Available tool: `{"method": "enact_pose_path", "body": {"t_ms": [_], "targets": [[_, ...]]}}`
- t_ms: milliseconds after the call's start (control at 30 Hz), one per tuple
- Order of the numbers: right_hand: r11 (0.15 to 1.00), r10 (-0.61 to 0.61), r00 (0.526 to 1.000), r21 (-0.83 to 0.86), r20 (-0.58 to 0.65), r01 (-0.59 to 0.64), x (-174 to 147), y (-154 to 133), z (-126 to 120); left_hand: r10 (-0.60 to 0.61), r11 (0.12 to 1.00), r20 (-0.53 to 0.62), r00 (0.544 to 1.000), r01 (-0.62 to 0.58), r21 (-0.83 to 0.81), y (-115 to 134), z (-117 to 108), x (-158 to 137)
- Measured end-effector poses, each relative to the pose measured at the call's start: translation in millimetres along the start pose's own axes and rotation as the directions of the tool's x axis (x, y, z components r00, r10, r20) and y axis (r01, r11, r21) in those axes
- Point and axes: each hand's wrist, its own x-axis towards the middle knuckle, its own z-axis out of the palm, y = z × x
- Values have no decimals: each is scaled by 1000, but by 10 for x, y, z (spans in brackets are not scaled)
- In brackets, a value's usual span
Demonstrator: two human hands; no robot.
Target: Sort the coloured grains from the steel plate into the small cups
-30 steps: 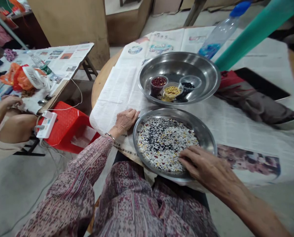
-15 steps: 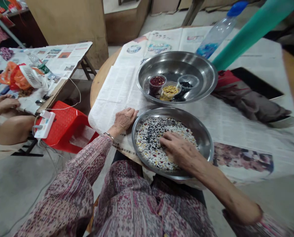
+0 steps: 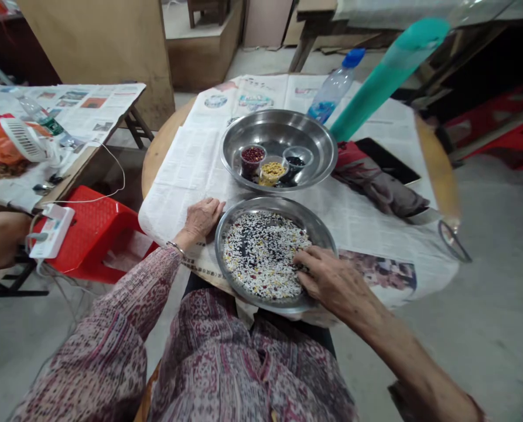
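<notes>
A steel basin [image 3: 327, 231] near the table's front edge holds a mix of white rice grains [image 3: 261, 258] with black, yellow and red beans in it. My right hand [image 3: 325, 272] reaches over its right side, fingers bent together and touching the grains; whatever they pinch is hidden. Just left of the rim, my left hand [image 3: 203, 215] lies on the newspaper with its fingers stretched out, holding nothing. Behind stands a larger steel basin [image 3: 228, 146] with three clear cups: red beans [image 3: 253, 154], yellow beans [image 3: 272, 170] and black beans [image 3: 295, 161].
Newspaper [image 3: 177, 170] covers the round table. At the back are a blue-capped bottle [image 3: 331, 88] and a green tube-like object [image 3: 388, 82]. A folded umbrella [image 3: 384, 187] and a dark tablet [image 3: 388, 158] lie right. A red stool [image 3: 89, 234] holds a power strip [image 3: 53, 231].
My right hand has moved from the middle of the grains to the basin's right side. The left hand stays beside the rim. The whole view has shifted to the right.
</notes>
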Motion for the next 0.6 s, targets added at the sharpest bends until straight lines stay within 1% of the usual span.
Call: {"method": "enact_pose_path", "body": {"t_ms": [67,167,233,367,500,600], "targets": [[999,31,999,4,7,-31,-17,-15,65,3,1000,-6,1000,-3,2,-5,6,4],[996,77,997,54,-29,-76,38,-34,174,3,1000,-13,1000,-3,-2,-9,11,11],[990,97,993,106,-63,-90,121,-37,239,1,1000,-14,1000,-1,-1,-6,10,12],[977,99,990,199,-101,-78,342,-42,329,-2,1000,-15,1000,2,-1,0,9,10],[963,72,988,267,-137,-33,511,-108,315,-3,1000,-21,1000,3,-15,-4,14,5],[967,44,989,254,-139,-8,544,-179,235,1,1000,-15,1000,-1,-5,-6,16,3]]}}
